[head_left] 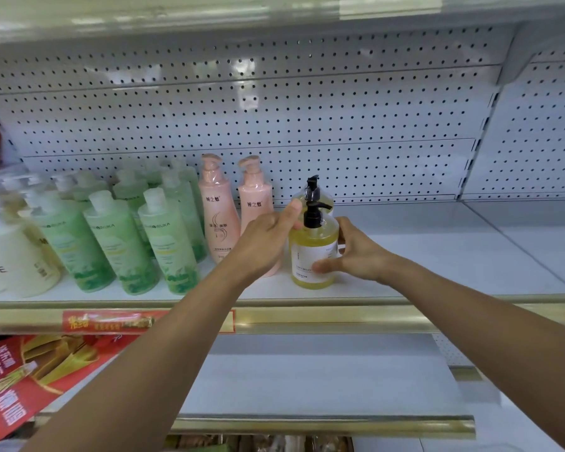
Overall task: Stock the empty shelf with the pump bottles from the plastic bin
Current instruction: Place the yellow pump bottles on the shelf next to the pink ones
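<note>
A yellow pump bottle [310, 252] with a black pump stands upright on the white shelf [437, 256], near its front. My right hand [353, 254] grips its right side, thumb across the white label. My left hand [268, 238] touches its left shoulder with the thumb raised beside the pump. A second yellow pump bottle [312, 190] stands right behind it, mostly hidden. The plastic bin is out of view.
Two pink pump bottles [217, 210] stand left of the yellow ones, then several green bottles [118, 236] and cream bottles [17, 256]. The shelf's gold front rail [340, 316] runs below my arms. A pegboard back wall [307, 119] stands behind. Red boxes [23, 370] lie lower left.
</note>
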